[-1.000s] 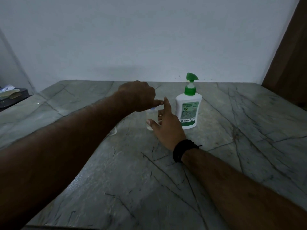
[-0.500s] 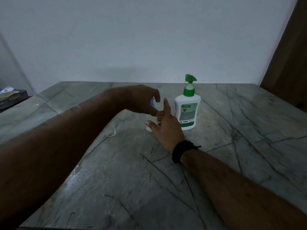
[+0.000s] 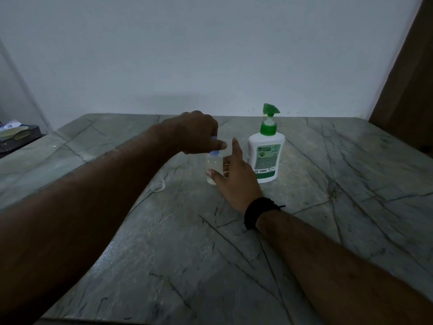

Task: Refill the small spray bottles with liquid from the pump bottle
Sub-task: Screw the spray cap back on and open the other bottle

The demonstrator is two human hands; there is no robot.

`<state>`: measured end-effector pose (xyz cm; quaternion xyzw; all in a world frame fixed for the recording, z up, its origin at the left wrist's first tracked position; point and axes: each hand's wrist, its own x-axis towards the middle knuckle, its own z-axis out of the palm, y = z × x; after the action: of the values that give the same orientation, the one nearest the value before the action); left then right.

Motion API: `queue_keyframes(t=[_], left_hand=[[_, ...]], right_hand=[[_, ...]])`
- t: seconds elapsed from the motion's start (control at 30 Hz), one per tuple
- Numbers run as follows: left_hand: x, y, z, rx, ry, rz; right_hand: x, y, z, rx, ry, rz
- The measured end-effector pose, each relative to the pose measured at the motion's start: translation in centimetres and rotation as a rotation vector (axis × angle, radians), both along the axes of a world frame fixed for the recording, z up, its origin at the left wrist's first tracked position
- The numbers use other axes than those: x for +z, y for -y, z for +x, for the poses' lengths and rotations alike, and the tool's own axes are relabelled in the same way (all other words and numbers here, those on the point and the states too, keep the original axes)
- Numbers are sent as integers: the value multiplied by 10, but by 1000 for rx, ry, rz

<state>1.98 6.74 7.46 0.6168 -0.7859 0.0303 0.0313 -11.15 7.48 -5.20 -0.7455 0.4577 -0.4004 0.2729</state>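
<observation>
A small clear spray bottle (image 3: 213, 165) with pale liquid stands upright on the grey marble table (image 3: 328, 231), near the middle. My right hand (image 3: 234, 177) wraps around its body from the right, with the index finger raised. My left hand (image 3: 196, 133) hovers right over the bottle's top, fingers pinched on its blue cap (image 3: 214, 153). A white pump bottle (image 3: 266, 156) with a green pump head and a green label stands just right of my right hand, untouched.
A thin clear tube or ring (image 3: 159, 186) lies on the table left of the small bottle. A dark tray with papers (image 3: 16, 136) sits off the far left edge. A white wall rises behind; a brown door (image 3: 407, 90) is at the right.
My left hand opened and lifted slightly half a second ago, then closed again on the blue cap at the bottle's top. The right hand and pump bottle kept their places.
</observation>
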Motion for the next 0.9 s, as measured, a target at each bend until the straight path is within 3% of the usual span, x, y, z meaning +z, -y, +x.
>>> queue_keyframes(t=[0.17,0.37,0.53,0.73,0.9], left_hand=[[3,-5,-3,-101,-84,160],[-7,-3,-3,24,-30,-101],[-10,-9,-3,-109,-170,57],[-24,-12,-3,35,-193,-148],[-28,-15,0,-38,-310,-78]], right_hand=[[0,0,0,-12,-1,-8],[-1,1,0,-21,-2,-7],[-1,1,0,-17,-8,-6],[-3,0,-1,-20,11,3],[-2,2,0,-14,0,28]])
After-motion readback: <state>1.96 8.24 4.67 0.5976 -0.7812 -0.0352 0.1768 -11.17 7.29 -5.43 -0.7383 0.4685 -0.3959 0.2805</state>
